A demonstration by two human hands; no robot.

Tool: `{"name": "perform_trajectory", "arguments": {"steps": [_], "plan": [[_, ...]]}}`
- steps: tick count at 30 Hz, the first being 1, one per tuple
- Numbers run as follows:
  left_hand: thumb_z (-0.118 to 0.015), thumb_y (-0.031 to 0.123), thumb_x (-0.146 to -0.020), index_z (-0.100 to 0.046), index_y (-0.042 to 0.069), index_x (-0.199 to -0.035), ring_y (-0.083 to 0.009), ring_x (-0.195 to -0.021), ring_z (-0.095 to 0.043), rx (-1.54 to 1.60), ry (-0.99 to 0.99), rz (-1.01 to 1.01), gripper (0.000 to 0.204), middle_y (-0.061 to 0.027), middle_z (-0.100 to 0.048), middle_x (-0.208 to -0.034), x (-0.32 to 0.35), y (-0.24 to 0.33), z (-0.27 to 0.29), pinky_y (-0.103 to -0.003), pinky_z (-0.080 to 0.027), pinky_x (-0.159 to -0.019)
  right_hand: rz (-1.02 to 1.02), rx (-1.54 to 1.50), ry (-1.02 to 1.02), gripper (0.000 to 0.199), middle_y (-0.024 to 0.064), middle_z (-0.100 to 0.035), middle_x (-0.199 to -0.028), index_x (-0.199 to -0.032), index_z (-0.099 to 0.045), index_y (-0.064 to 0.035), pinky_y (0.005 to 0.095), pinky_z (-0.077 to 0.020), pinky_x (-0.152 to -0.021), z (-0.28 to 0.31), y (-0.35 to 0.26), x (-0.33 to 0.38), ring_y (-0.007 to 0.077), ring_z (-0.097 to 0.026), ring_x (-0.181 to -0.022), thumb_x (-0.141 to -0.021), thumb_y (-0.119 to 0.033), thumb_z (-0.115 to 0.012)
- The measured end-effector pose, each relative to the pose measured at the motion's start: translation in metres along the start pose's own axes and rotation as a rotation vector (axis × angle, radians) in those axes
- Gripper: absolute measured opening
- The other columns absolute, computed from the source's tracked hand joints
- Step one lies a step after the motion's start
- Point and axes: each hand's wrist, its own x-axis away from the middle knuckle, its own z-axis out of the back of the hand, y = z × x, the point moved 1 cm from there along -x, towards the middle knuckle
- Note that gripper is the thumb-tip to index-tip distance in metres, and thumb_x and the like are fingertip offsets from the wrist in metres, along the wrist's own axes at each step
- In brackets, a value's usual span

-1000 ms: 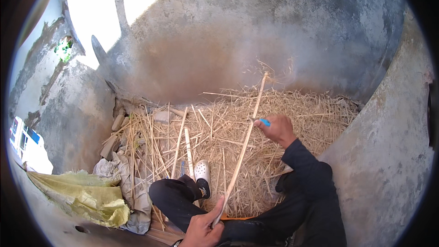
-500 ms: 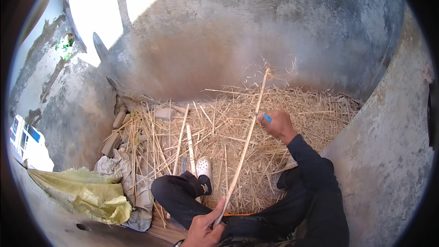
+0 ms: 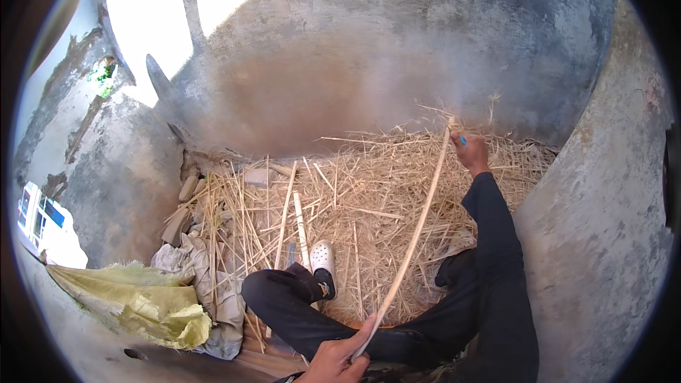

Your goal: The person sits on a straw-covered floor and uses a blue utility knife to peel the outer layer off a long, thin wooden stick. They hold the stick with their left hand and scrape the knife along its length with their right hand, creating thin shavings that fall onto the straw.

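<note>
A long, pale strip of split bamboo or cane (image 3: 418, 230) slants up and away from my lap, bowing slightly. My left hand (image 3: 336, 363) is closed around its near end, the index finger laid along it. Near the strip's far tip is my right hand (image 3: 473, 152), a fist with a small bit of a blue tool (image 3: 462, 140) showing. The rest of that tool is hidden, so its kind does not show. Thin curled shavings (image 3: 438, 110) stick out around the far tip.
A thick bed of shavings (image 3: 383, 177) covers the floor up to the stained wall (image 3: 355, 64). Loose strips (image 3: 301, 227) lie left of centre, beside my white clog (image 3: 322, 257). A yellowish sack (image 3: 142, 301) and several brick pieces (image 3: 176, 223) are at the left.
My right hand has moved away from me along the strip, from its middle to near the far tip. The strip's far end has swung right and it now bows more.
</note>
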Motion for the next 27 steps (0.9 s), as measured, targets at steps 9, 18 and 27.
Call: {"name": "perform_trajectory", "arguments": {"steps": [9,18,27], "plan": [[-0.048,0.001,-0.083,-0.029,0.003,-0.148,-0.0097,-0.053,-0.044,0.985,0.019,0.279,0.068,-0.0059,-0.048,-0.068,-0.014,-0.046,-0.005,-0.023,-0.039,-0.056,-0.125,-0.408,-0.407,0.075,0.0112,-0.045,-0.046,-0.053,-0.053,-0.003,0.0367,-0.0372,-0.046,0.014,-0.076,0.028,0.0234,-0.047,-0.043,-0.089,-0.068,-0.044],[-0.043,0.003,-0.088,-0.024,0.004,-0.15,-0.0096,-0.046,-0.038,1.167,0.044,0.273,0.065,-0.0038,-0.04,-0.06,-0.032,-0.038,-0.008,-0.024,-0.035,-0.056,0.326,-0.19,-0.376,0.068,0.0074,-0.049,-0.043,-0.052,-0.06,-0.0116,0.0378,-0.04,-0.039,0.046,-0.17,0.1,0.0239,-0.054,-0.039,-0.08,-0.073,-0.053],[-0.045,0.002,-0.086,-0.025,0.002,-0.149,-0.0096,-0.046,-0.037,1.313,0.066,0.29,0.066,-0.0025,-0.04,-0.06,-0.032,-0.034,-0.013,-0.023,-0.035,-0.055,0.399,-0.316,-0.313,0.073,0.0063,-0.047,-0.043,-0.05,-0.055,-0.0108,0.0375,-0.0383,-0.039,0.041,-0.167,0.101,0.0256,-0.052,-0.039,-0.079,-0.078,-0.048]]}}
